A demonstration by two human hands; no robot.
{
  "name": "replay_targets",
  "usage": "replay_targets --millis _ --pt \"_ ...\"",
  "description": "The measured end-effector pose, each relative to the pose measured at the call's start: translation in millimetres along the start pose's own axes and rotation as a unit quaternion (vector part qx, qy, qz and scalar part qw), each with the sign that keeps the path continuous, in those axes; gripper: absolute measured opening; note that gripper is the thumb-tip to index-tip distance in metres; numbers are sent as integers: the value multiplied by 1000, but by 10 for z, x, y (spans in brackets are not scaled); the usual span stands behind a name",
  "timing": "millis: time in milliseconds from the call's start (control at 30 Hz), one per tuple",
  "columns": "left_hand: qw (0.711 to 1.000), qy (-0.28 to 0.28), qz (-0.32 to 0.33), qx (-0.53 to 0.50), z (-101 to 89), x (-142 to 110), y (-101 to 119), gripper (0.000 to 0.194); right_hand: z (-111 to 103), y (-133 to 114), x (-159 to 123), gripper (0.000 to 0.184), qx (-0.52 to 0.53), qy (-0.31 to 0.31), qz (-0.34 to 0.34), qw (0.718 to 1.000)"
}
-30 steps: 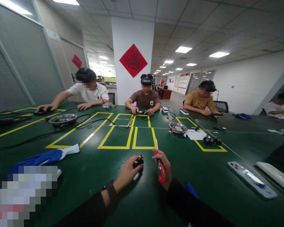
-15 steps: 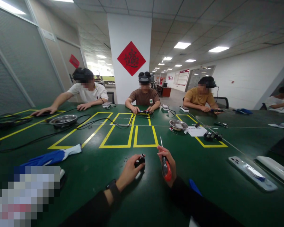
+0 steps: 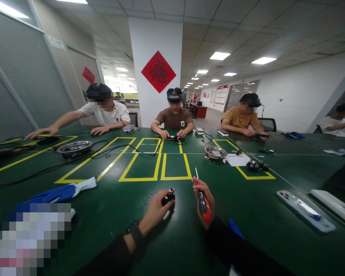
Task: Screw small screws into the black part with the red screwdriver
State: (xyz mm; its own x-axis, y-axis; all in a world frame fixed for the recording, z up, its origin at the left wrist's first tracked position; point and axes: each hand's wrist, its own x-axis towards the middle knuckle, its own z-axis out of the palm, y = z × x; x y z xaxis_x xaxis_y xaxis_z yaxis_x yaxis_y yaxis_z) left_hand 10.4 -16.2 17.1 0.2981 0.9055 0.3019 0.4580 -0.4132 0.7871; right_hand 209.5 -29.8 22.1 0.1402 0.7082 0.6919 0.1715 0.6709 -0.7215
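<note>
My left hand point(image 3: 155, 209) is closed around a small black part point(image 3: 169, 196) with a shiny metal ring on its top, held at the green table point(image 3: 115, 214). Its exact kind is hard to make out. To the right, a screwdriver point(image 3: 204, 207) with a red and black handle lies in my right hand point(image 3: 209, 199). Its thin metal shaft points up and away from me, clear of the black part. Tiny dark bits point(image 3: 151, 196) lie on the table just left of my left hand.
Blue-and-white gloves point(image 3: 60, 193) lie at left, a phone point(image 3: 304, 211) at right. Metal bowls point(image 3: 215, 152) point(image 3: 74, 148), black parts point(image 3: 257, 165), a paper sheet point(image 3: 238, 159) and cables point(image 3: 46, 165) are farther out. Several people sit across the table, one in a brown shirt point(image 3: 174, 119).
My right hand tilts the screwdriver slightly, its handle shifting a little right and down. My left hand stays on the black part. Across the table, the left person's outstretched hand moves farther left.
</note>
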Motion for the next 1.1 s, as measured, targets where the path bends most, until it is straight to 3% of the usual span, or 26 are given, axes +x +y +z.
replay_targets --millis 1000,1100 --pt "1000 13 18 -5 14 61 32 30 88 0 40 14 5 -41 -17 999" --pt "1000 20 18 1 36 85 -4 31 121 -2 55 15 7 -20 -20 1000"
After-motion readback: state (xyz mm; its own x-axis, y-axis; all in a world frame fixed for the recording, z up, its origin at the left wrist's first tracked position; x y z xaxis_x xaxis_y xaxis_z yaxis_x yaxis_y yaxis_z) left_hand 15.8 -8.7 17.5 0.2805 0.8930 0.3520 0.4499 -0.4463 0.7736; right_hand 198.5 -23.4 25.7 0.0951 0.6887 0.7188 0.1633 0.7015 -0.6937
